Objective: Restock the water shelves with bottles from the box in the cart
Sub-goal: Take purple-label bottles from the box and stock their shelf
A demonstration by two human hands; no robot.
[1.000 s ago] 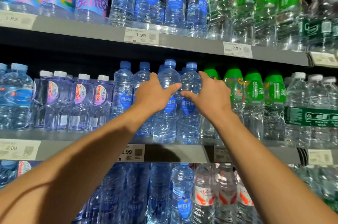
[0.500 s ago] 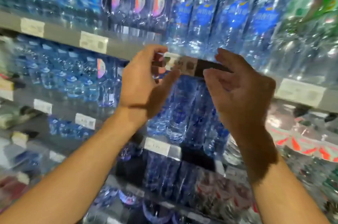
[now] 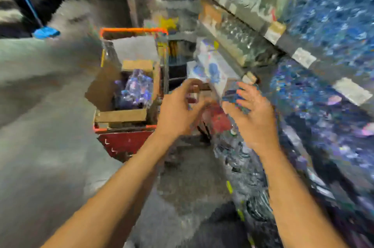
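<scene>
Head view, badly blurred: both hands raised over the aisle floor beside the cart.

Left hand (image 3: 178, 110) and right hand (image 3: 253, 118) hang apart with fingers loosely curled, grasping nothing. The open box (image 3: 121, 115) sits in the red cart (image 3: 125, 142) to their left, bottles (image 3: 135, 90) showing inside as a blue blur. Stocked shelves (image 3: 303, 57) run along the right.

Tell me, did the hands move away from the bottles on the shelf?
Yes. Both the left hand and the right hand have left the shelf, now on the right, and hang empty over the aisle near the cart.
</scene>
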